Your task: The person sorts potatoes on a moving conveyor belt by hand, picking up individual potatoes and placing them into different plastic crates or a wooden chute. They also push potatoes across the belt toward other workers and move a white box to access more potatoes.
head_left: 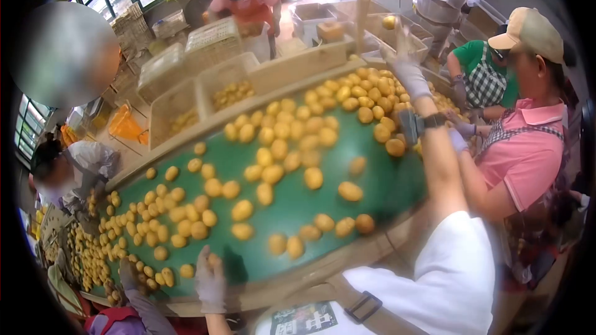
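Observation:
Many yellow potatoes lie spread over a green conveyor belt. At the belt's near edge my left hand, in a pale glove, has its fingers curled around a small brownish potato. My right arm reaches across to the far side, where my gloved right hand is raised, blurred, with its fingers stretched out. Just beyond those fingertips is a single potato, over a crate behind the belt. A dense cluster of potatoes lies below and left of that hand.
Crates with potatoes line the belt's far side behind a wooden rail. Close at my right stands a person in a pink shirt; beyond is another in green. A co-worker's sleeved arm reaches over the belt at my left.

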The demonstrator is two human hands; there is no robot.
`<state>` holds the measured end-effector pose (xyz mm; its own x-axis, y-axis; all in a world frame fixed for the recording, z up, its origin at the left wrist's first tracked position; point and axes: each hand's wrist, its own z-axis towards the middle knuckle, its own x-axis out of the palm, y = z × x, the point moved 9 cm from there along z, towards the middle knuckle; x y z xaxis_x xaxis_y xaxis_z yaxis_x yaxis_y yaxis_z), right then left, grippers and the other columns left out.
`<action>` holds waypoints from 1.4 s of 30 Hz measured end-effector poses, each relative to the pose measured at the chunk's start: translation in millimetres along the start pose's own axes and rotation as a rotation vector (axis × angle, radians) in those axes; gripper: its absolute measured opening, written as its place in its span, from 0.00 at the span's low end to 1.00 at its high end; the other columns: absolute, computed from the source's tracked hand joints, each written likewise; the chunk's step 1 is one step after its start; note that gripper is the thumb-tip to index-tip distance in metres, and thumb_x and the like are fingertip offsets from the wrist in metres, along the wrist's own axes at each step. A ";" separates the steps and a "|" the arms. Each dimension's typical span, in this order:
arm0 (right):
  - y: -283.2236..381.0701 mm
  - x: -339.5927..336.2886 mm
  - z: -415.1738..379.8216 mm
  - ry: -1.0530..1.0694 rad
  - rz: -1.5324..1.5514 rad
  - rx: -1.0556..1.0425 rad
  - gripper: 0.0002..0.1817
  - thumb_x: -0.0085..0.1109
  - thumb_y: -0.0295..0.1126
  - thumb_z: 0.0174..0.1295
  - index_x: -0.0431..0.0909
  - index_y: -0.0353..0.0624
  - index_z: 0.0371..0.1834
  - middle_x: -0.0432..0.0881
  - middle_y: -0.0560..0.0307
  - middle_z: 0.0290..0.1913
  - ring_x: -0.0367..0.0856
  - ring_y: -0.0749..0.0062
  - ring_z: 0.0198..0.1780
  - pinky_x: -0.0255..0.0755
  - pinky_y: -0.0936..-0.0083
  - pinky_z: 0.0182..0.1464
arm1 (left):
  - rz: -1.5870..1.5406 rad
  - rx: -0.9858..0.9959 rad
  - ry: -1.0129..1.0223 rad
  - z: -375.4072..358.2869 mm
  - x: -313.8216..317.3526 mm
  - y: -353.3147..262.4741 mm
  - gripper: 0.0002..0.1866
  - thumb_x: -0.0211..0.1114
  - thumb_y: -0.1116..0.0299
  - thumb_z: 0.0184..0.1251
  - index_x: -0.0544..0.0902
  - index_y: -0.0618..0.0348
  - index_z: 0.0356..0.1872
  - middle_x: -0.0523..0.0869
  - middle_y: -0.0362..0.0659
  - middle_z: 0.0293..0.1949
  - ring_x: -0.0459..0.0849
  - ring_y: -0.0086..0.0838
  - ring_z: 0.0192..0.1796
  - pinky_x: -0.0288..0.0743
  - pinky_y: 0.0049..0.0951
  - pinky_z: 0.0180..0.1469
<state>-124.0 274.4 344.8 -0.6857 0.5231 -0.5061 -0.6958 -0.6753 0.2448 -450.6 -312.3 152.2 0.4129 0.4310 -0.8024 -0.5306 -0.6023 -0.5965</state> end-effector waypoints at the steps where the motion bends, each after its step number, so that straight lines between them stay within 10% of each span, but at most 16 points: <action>1: -1.8 11.6 -9.1 0.239 0.166 0.120 0.34 0.55 0.46 0.76 0.64 0.41 0.80 0.73 0.36 0.72 0.71 0.42 0.74 0.63 0.59 0.75 | -0.003 0.035 -0.032 5.7 -2.3 -2.5 0.25 0.59 0.61 0.78 0.74 0.61 0.71 0.83 0.55 0.64 0.83 0.50 0.64 0.76 0.42 0.66; 6: -19.4 153.7 -163.2 0.996 -0.104 0.288 0.43 0.46 0.67 0.72 0.58 0.55 0.84 0.62 0.38 0.81 0.55 0.35 0.82 0.51 0.43 0.80 | -0.689 -0.271 0.027 3.3 8.5 20.2 0.25 0.57 0.66 0.79 0.72 0.59 0.74 0.83 0.46 0.63 0.85 0.31 0.48 0.80 0.33 0.49; 9: 121.5 154.9 -220.2 1.007 -0.137 0.229 0.45 0.47 0.71 0.68 0.59 0.62 0.84 0.46 0.40 0.87 0.33 0.16 0.82 0.30 0.19 0.75 | -1.495 -0.302 0.075 0.8 10.8 2.9 0.26 0.58 0.66 0.79 0.71 0.55 0.75 0.81 0.45 0.62 0.84 0.28 0.47 0.81 0.33 0.47; 12: 220.8 167.4 -279.5 0.966 0.180 -0.152 0.47 0.53 0.70 0.66 0.60 0.59 0.84 0.49 0.44 0.86 0.36 0.27 0.85 0.22 0.17 0.74 | -1.622 -0.193 0.076 22.2 24.2 4.1 0.24 0.54 0.61 0.84 0.69 0.50 0.77 0.80 0.47 0.62 0.85 0.34 0.53 0.83 0.33 0.52; 15: 380.6 87.3 -331.5 1.268 0.274 -0.690 0.38 0.62 0.56 0.69 0.67 0.55 0.80 0.56 0.42 0.84 0.54 0.35 0.81 0.52 0.32 0.76 | -2.009 -0.145 0.106 12.1 20.2 6.0 0.23 0.52 0.64 0.85 0.69 0.50 0.76 0.80 0.49 0.63 0.84 0.39 0.60 0.83 0.32 0.55; 17: 395.0 72.4 -353.1 1.453 0.867 -0.527 0.34 0.63 0.47 0.70 0.71 0.49 0.77 0.65 0.43 0.79 0.65 0.48 0.77 0.62 0.48 0.74 | -1.833 -0.075 0.004 -4.4 8.8 24.4 0.22 0.57 0.70 0.82 0.71 0.53 0.74 0.80 0.49 0.62 0.84 0.40 0.60 0.83 0.31 0.54; 22: 297.7 69.9 -294.9 1.365 0.843 -0.103 0.25 0.59 0.34 0.73 0.75 0.36 0.71 0.81 0.48 0.66 0.78 0.65 0.68 0.71 0.71 0.69 | -0.971 0.298 0.063 -120.8 -27.2 94.3 0.25 0.66 0.72 0.74 0.73 0.55 0.69 0.81 0.48 0.64 0.86 0.39 0.59 0.83 0.34 0.54; 24: 231.5 65.7 -267.0 1.182 0.726 0.162 0.24 0.56 0.33 0.75 0.75 0.34 0.71 0.81 0.48 0.66 0.78 0.66 0.66 0.71 0.72 0.69 | -1.273 0.058 0.113 -163.7 -21.4 153.1 0.18 0.63 0.68 0.76 0.77 0.56 0.64 0.83 0.49 0.59 0.86 0.39 0.58 0.85 0.33 0.51; 25: 203.9 59.1 -255.6 1.091 0.689 0.277 0.23 0.54 0.32 0.77 0.75 0.33 0.71 0.81 0.48 0.66 0.78 0.66 0.66 0.71 0.72 0.68 | -1.752 -0.437 0.272 -193.6 0.9 184.2 0.15 0.61 0.66 0.78 0.79 0.56 0.60 0.84 0.49 0.56 0.85 0.39 0.59 0.84 0.32 0.51; 29: 117.1 43.1 -248.4 0.877 0.588 0.380 0.25 0.54 0.36 0.77 0.73 0.33 0.72 0.77 0.43 0.71 0.76 0.60 0.70 0.68 0.70 0.71 | -1.929 -0.816 -0.515 -218.0 84.4 349.5 0.14 0.53 0.57 0.81 0.81 0.48 0.57 0.87 0.40 0.54 0.84 0.34 0.59 0.81 0.32 0.58; 31: 106.4 37.4 -243.7 0.869 0.521 0.325 0.26 0.54 0.38 0.78 0.73 0.32 0.72 0.77 0.42 0.72 0.75 0.58 0.72 0.67 0.69 0.73 | -2.200 -0.262 -0.260 -169.6 75.2 330.4 0.14 0.56 0.62 0.81 0.79 0.54 0.59 0.85 0.47 0.52 0.84 0.41 0.55 0.82 0.41 0.54; 33: 70.0 45.7 -235.9 0.732 0.513 0.367 0.27 0.54 0.39 0.78 0.72 0.31 0.72 0.76 0.41 0.72 0.74 0.57 0.72 0.66 0.69 0.74 | -2.196 -0.158 -0.276 -140.8 58.0 333.4 0.17 0.54 0.61 0.81 0.77 0.57 0.62 0.83 0.49 0.55 0.82 0.43 0.57 0.78 0.44 0.57; 36: -13.8 88.3 -246.7 0.663 0.239 0.208 0.28 0.55 0.39 0.77 0.70 0.31 0.73 0.75 0.39 0.72 0.73 0.56 0.73 0.65 0.68 0.75 | -1.757 -0.622 -0.721 -116.6 -7.0 319.5 0.26 0.44 0.52 0.84 0.76 0.57 0.69 0.79 0.46 0.68 0.75 0.40 0.69 0.65 0.40 0.75; 38: 7.6 106.5 -244.0 0.616 0.497 0.539 0.30 0.57 0.42 0.76 0.70 0.31 0.73 0.75 0.39 0.72 0.72 0.53 0.73 0.64 0.66 0.75 | -0.160 -0.522 -0.915 -156.7 -92.2 369.5 0.24 0.47 0.61 0.85 0.71 0.62 0.73 0.74 0.50 0.73 0.72 0.40 0.73 0.62 0.40 0.78; 39: 47.6 119.1 -245.3 0.740 0.298 0.265 0.27 0.55 0.40 0.77 0.72 0.33 0.71 0.76 0.40 0.71 0.74 0.54 0.72 0.66 0.65 0.73 | -0.241 -0.419 -1.021 -156.5 -118.1 347.3 0.23 0.49 0.66 0.84 0.70 0.63 0.74 0.72 0.52 0.75 0.71 0.40 0.75 0.60 0.39 0.78; 42: 172.5 150.9 -267.8 0.746 0.375 0.435 0.32 0.63 0.43 0.72 0.72 0.34 0.73 0.78 0.38 0.69 0.77 0.53 0.70 0.69 0.65 0.72 | -0.125 -0.142 -0.945 -125.6 -168.0 220.8 0.19 0.56 0.73 0.79 0.77 0.66 0.67 0.77 0.53 0.70 0.76 0.40 0.71 0.66 0.38 0.74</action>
<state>-290.3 97.5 89.2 -0.6719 -0.2589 -0.6939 -0.5796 -0.3996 0.7102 -544.2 -602.1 157.8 -0.3388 0.8235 -0.4550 -0.4033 -0.5640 -0.7206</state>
